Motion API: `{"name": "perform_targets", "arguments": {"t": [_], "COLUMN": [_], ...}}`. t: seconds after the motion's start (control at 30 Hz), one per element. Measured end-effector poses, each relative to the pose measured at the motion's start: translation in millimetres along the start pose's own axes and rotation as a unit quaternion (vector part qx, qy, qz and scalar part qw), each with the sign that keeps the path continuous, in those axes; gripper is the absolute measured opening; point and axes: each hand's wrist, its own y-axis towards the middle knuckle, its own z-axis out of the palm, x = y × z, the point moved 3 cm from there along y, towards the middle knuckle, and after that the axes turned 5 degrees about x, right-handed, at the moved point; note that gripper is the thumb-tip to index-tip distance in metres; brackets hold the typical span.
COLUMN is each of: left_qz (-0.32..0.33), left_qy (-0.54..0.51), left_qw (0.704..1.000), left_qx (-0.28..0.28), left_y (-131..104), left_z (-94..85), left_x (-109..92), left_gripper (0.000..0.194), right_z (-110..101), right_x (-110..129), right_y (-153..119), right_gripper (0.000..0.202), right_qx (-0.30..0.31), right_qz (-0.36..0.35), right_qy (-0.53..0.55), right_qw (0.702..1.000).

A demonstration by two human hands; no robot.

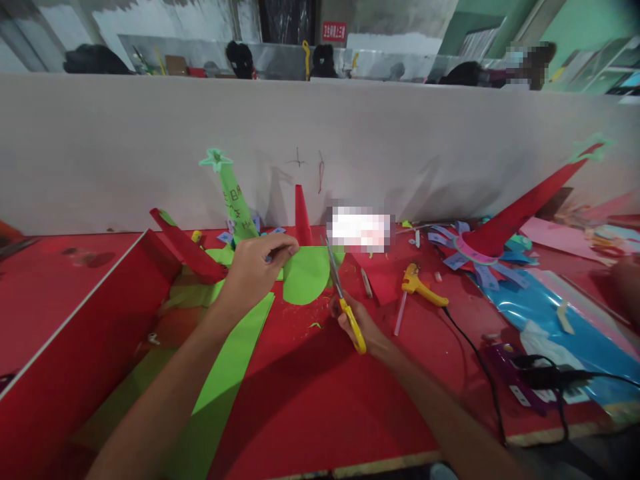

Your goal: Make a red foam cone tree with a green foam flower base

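Observation:
My left hand [255, 267] pinches the top left edge of a rounded green sheet piece [306, 279], perhaps paper or felt. In my right hand [371, 332] is a pair of scissors [354, 327] with yellow handles, blades pointing up and away beside the piece's right edge. The blades look nearly closed; whether they touch the green is unclear. Behind the piece a small red cone [302, 217] stands upright. Just beyond my left hand rises a green cone [236, 203] with a star outline on top. A long green sheet [235, 373] lies under my left forearm.
A yellow glue gun [420, 287] with its cord lies to the right, near a utility knife [367, 283]. Farther right are a tilted red cone [520, 207], blue plastic packaging [525, 307] and a purple power strip [515, 383]. A red-sided box [110, 307] stands left; a white partition [150, 147] runs behind.

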Motion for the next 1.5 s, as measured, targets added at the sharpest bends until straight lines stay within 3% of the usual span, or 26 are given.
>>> {"name": "perform_targets", "arguments": {"t": [0.57, 0.87, 1.0, 1.13, 1.3, 1.5], "left_qz": [-0.007, -0.007, -0.03, -0.076, -0.108, -0.128], "left_qy": [0.005, 0.006, 0.004, -0.122, -0.332, -0.432], "left_qw": [1.0, 1.0, 0.999, 0.989, 0.937, 0.892], "left_qx": [-0.01, -0.022, -0.038, -0.02, 0.01, 0.033], "left_y": [0, -1, 0, 1, 1, -2], "left_z": [-6.8, -13.7, -19.3, -16.7, 0.7, 27.1], "left_x": [1, 4, 7, 11, 11, 3], "left_gripper": [0.018, 0.016, 0.016, 0.014, 0.028, 0.028], "right_z": [-14, -13, -12, -9, -3, 6], "right_x": [-2, -5, -14, -14, -7, -3], "right_y": [1, -1, -1, -1, -2, -7], "right_gripper": [0.06, 0.056, 0.057, 0.059, 0.069, 0.072], "right_qx": [-0.026, -0.021, -0.034, -0.06, -0.082, -0.06], "right_qz": [0.015, 0.05, 0.065, 0.034, 0.022, 0.002], "right_qy": [-0.096, -0.092, -0.03, 0.061, 0.126, 0.152], "right_qw": [0.995, 0.994, 0.997, 0.996, 0.988, 0.987]}}
